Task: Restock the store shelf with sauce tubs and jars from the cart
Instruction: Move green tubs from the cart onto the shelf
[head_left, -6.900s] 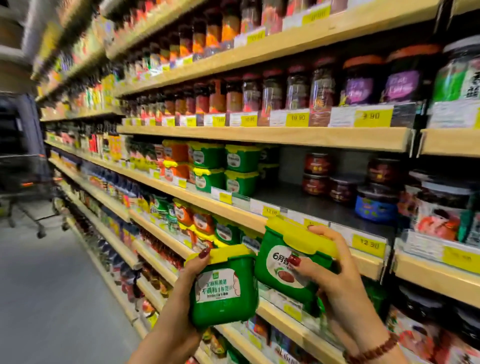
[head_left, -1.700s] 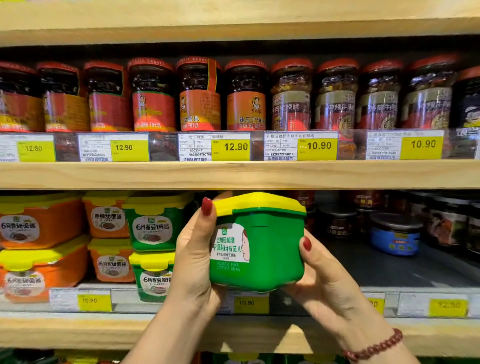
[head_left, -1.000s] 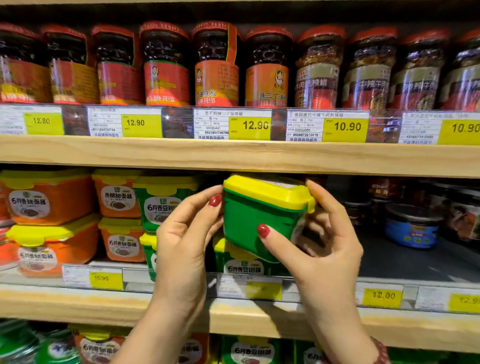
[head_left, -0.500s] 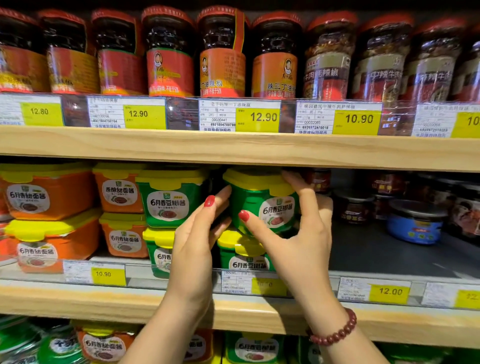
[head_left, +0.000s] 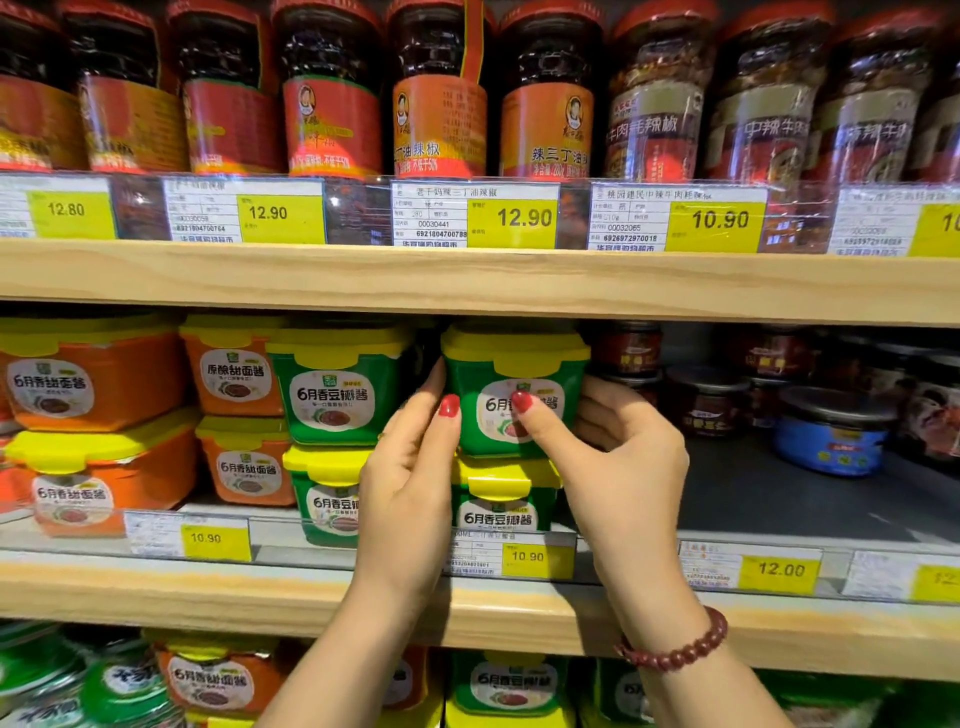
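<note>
On the far left of the middle shelf (head_left: 156, 590), two wide orange plastic tubs (head_left: 88, 379) with glossy yellow snap lids are sitting stacked. Beside them, two smaller orange tubs (head_left: 236, 374) are standing the same way, each carrying an oval white label. Next, a pair of green tubs (head_left: 337, 389), squarish with rounded corners, is standing one on the other. Just right of that pair the left hand (head_left: 410, 483) is reaching up. Its thumb is pressing the front left corner of the green sauce tub (head_left: 540, 364) and its fingers are lying along the tub's left wall, so it is clamping the tub. That tub is resting on another green tub (head_left: 498, 506), just under the pale, wood-grained board (head_left: 467, 280) above. The right hand (head_left: 623, 467) is gripping the same tub from the right, with its thumb lying across the label and its fingers curling against the right wall. A bracelet of round dark red beads (head_left: 675, 649) is circling its wrist. Farther right, on the dark matte shelf floor, squat dark jars (head_left: 706, 400) and a blue-labelled jar (head_left: 831, 436) are standing well back. Above, tall glass chilli jars (head_left: 332, 104) with red caps are lining the upper shelf behind yellow price tags (head_left: 524, 218).
</note>
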